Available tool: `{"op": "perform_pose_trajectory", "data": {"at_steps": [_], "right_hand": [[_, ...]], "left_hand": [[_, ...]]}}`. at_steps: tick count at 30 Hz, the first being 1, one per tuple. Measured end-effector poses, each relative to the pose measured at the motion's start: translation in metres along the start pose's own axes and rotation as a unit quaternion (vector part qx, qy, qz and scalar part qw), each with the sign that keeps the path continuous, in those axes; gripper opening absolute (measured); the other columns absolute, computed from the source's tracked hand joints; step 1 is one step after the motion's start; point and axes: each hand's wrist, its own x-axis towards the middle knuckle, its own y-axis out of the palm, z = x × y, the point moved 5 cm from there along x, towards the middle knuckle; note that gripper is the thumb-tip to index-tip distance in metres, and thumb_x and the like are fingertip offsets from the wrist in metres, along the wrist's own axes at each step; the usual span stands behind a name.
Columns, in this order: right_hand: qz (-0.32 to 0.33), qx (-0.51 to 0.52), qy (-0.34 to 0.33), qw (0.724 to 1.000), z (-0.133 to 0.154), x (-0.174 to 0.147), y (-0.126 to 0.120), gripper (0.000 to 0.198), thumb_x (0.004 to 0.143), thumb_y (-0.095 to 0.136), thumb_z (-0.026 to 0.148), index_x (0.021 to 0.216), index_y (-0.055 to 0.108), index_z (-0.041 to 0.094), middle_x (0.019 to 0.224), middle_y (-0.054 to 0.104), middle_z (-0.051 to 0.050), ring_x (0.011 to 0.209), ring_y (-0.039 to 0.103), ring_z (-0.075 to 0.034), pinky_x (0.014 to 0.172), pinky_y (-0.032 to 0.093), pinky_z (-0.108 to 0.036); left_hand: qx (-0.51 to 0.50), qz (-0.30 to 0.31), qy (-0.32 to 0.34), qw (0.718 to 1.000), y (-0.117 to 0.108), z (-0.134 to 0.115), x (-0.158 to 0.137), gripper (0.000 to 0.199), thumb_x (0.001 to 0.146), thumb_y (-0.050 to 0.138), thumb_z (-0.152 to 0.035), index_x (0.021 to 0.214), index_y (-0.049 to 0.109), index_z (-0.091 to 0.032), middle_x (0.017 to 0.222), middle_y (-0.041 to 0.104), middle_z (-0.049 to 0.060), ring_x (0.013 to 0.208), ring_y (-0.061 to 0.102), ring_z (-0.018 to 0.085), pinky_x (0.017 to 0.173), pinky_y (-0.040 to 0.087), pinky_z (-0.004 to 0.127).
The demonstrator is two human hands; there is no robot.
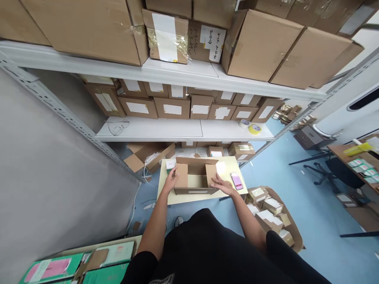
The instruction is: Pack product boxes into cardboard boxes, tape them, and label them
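Observation:
A cardboard box [197,191] sits on a small pale yellow table [177,199], its top open and its side flaps folded inward. At its left side, my left hand [171,180] holds the box by the edge near the flap. My right hand [223,185] grips the opposite side, fingers on the right flap. The inside shows only a bare bottom. Right of the box lies a phone [237,181] with a pink screen. A small white and green box [170,165] stands behind my left hand. White paper [220,167] lies beyond my right hand.
Shelving [166,128] with several labelled cartons rises in front. Two tape rolls, one white [244,123] and one yellow [254,128], lie on its middle shelf. A large carton of small parcels [297,236] is on the floor at right. Green boxes [106,274] stand lower left.

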Motion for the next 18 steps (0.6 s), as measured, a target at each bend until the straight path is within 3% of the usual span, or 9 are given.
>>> {"op": "perform_pose_trajectory", "data": {"at_steps": [6,10,15,18], "right_hand": [[0.01,0.056,-0.081,0.995,-0.021,-0.008,-0.004,0.07,0.068,0.09,0.055,0.132,0.072,0.033,0.169,0.032,-0.004,0.154,0.034,-0.036,0.119,0.04,-0.049],[-0.141,0.092,-0.105,0.98,-0.039,-0.005,0.018,0.06,0.079,0.078,0.061,0.126,0.075,0.024,0.163,0.044,-0.011,0.151,0.04,-0.035,0.118,0.042,-0.05],[-0.386,0.116,-0.069,0.913,-0.058,0.0,0.061,0.082,0.089,0.064,0.062,0.155,0.046,0.016,0.157,0.05,-0.018,0.146,0.047,-0.033,0.119,0.042,-0.05],[-0.435,0.108,-0.048,0.892,-0.061,0.003,0.072,0.087,0.089,0.063,0.063,0.158,0.039,0.015,0.158,0.047,-0.018,0.146,0.046,-0.031,0.121,0.039,-0.048]], "left_hand": [[-0.002,0.027,-0.008,1.0,-0.003,0.01,-0.009,0.074,0.099,0.044,-0.063,0.159,0.04,-0.02,0.167,0.038,0.011,0.152,0.039,0.025,0.121,0.037,0.037],[-0.021,0.026,-0.015,0.999,0.003,0.012,-0.007,0.078,0.097,0.044,-0.068,0.159,0.041,-0.02,0.166,0.04,0.012,0.151,0.04,0.028,0.122,0.035,0.041],[-0.02,0.026,-0.005,0.999,0.006,0.012,-0.006,0.081,0.098,0.035,-0.074,0.157,0.045,-0.02,0.166,0.039,0.012,0.155,0.033,0.027,0.127,0.026,0.043],[-0.023,0.027,-0.01,0.999,0.004,0.012,-0.007,0.083,0.099,0.025,-0.075,0.159,0.043,-0.02,0.166,0.039,0.011,0.156,0.032,0.027,0.128,0.025,0.044]]}}
